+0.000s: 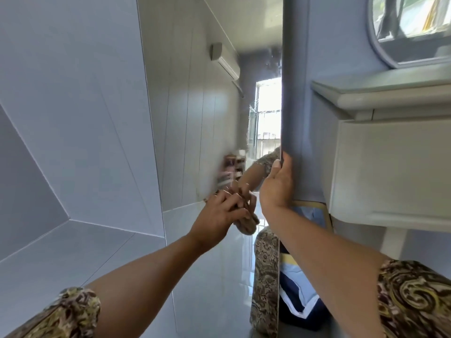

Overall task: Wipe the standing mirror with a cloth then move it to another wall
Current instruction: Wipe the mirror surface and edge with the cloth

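The tall standing mirror (214, 123) fills the middle of the view and reflects the room, a window and my own arm. My left hand (219, 215) presses a brownish cloth (246, 224) flat against the lower glass. Its reflection meets it at the surface. My right hand (278, 184) grips the mirror's right edge at about mid height, thumb on the front side and fingers wrapped behind.
A white dresser (390, 152) with a round mirror on top stands close on the right, almost touching the standing mirror. Grey wall panels (73, 118) lie to the left. A blue and cream fabric item (297, 289) sits on the floor below the dresser.
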Motion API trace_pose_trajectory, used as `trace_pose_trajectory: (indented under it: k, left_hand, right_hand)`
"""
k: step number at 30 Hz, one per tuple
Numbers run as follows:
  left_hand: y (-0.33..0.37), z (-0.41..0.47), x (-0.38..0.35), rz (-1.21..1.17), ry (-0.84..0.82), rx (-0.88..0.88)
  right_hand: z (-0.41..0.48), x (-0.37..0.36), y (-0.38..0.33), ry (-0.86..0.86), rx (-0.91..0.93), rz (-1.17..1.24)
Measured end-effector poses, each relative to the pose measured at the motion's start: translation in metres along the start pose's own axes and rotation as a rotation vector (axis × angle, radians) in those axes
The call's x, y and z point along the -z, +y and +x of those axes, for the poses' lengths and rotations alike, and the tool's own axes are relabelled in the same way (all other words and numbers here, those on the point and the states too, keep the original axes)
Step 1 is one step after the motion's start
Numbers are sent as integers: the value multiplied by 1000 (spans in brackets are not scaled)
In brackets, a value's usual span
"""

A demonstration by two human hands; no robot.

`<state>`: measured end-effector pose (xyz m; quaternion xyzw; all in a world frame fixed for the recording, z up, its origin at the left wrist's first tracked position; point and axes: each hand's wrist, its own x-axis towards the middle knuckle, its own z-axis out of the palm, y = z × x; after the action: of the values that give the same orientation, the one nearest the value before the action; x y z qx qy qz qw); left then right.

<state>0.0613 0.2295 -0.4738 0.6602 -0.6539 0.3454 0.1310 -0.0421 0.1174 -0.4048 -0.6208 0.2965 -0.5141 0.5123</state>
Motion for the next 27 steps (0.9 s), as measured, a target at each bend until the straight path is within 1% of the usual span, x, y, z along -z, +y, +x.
trace_pose_trajectory:
  k: [2, 4, 6, 9, 10, 12, 13, 15, 20, 22, 24, 27]
  left_hand:
    - [0, 3, 5, -4, 27, 70]
    - [-4, 25, 19, -6, 95, 213]
    - [-18, 61, 40, -12, 212, 330]
    - [-42, 106, 73, -34, 398, 490]
    - [-47, 114, 76, -52, 445, 536]
    - [-47, 114, 71, -65, 501, 605]
    - [-43, 107, 64, -41, 505, 613]
    - [-30, 85, 45, 5, 472, 617]
    - [-15, 6, 9, 53, 246, 584]
    - [-11, -21, 4, 22, 174, 626]
    - [-8, -31, 3, -19, 166, 723]
    - [-20, -16, 8, -41, 231, 800]
  right_hand:
    - [1, 0, 3, -15, -32, -8]
    - [5, -1, 3, -20, -57, -24]
    - [8, -2, 2, -36, -84, -47]
    - [7, -3, 5, -40, -56, -93]
    - [8, -3, 7, -39, -45, -88]
    - [7, -2, 9, -61, -52, 15]
    - [8, -1, 9, -72, -61, 69]
    - [7, -1, 9, -76, -50, 88]
    - [7, -2, 11, -82, -85, 47]
    - [6, 1, 11, -89, -77, 32]
    - [6, 1, 12, -83, -63, 8]
    - [8, -3, 15, -74, -76, -9]
